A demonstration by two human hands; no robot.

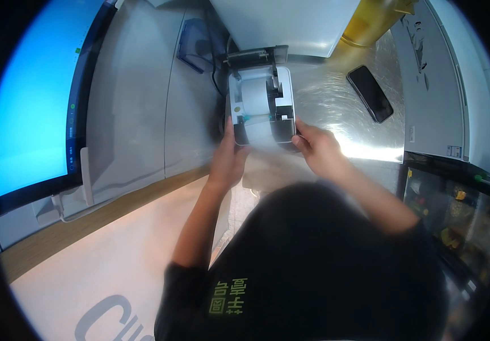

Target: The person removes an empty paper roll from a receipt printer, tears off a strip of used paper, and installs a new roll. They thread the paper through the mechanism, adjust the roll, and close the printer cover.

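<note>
Before me is a white and black label printer [284, 87] with its dark lid [253, 57] swung up at the far side. A roll of white paper [255, 97] sits inside, and a strip of it runs over the front edge towards me. My left hand [228, 160] grips the printer's left front side, the fingers partly hidden along and under the housing. At the right front corner, my right hand [318, 147] holds the other side, with the thumb against the casing.
A black smartphone [370, 93] lies on the stainless steel counter [326, 98] to the right. Behind the printer stand a white panel [287, 25] and a yellow container [368, 21]. A lit screen [36, 98] fills the left. Dark cables [214, 64] run beside a blue plastic holder [194, 44].
</note>
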